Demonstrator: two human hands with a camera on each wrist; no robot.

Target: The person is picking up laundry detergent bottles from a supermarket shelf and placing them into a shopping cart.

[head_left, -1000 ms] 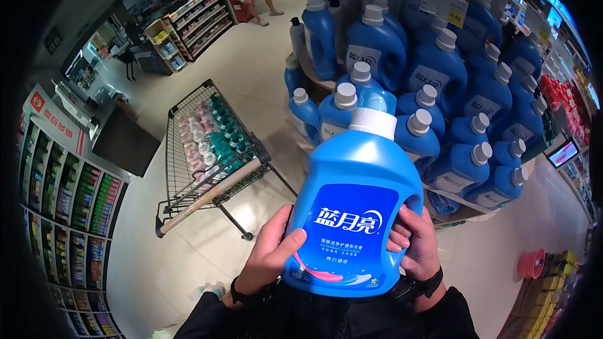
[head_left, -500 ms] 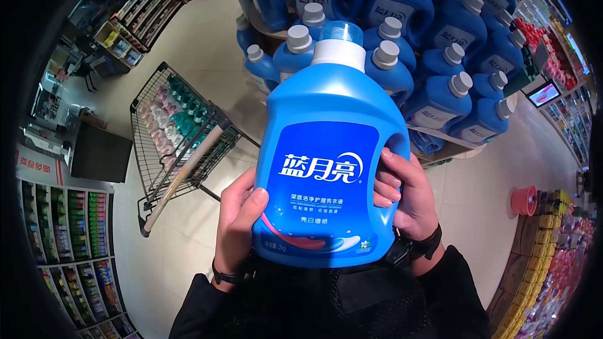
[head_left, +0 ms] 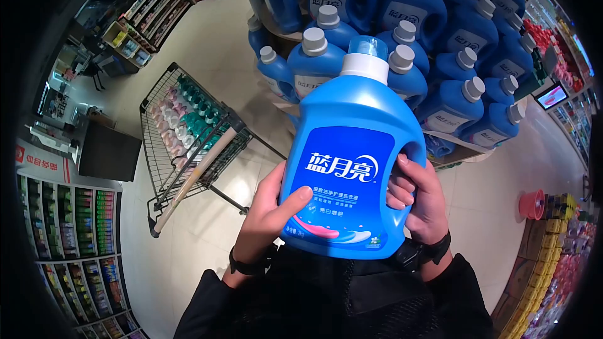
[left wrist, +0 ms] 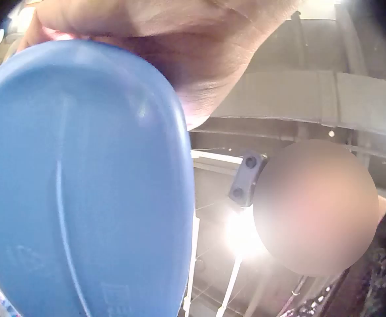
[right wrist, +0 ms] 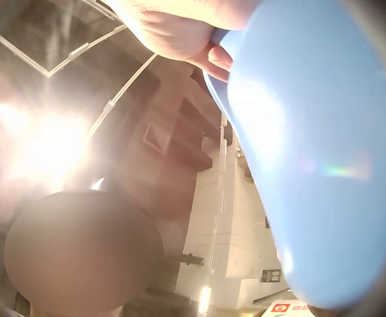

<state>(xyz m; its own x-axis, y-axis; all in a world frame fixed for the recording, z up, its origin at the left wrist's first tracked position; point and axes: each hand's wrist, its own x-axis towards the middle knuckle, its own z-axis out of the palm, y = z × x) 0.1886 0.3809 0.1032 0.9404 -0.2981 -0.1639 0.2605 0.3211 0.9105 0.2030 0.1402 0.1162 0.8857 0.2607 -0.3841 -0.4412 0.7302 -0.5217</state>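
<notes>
A large blue laundry detergent bottle (head_left: 361, 141) with a white collar and clear blue cap is held upright before the chest, its label facing up at me. My left hand (head_left: 269, 216) grips its left side, thumb lying over the label's edge and the other fingers hidden behind. On the other side my right hand (head_left: 424, 204) holds the handle, fingers curled through the opening. The left wrist view shows the bottle's smooth base (left wrist: 87, 178) under the left palm. In the right wrist view, fingertips (right wrist: 219, 58) wrap the handle.
Similar blue bottles (head_left: 449, 110) crowd a tiered display just ahead. A shopping cart (head_left: 182, 132) holding rows of pink, white and green bottles stands to the left. Shelves (head_left: 75, 226) line the left side; a red bucket (head_left: 531, 204) and stacked goods (head_left: 546, 257) are at right.
The head view has swung, so the scene shifts within it. The bottle stays in both hands, and my left thumb has slid from the bottle's side edge onto the label.
</notes>
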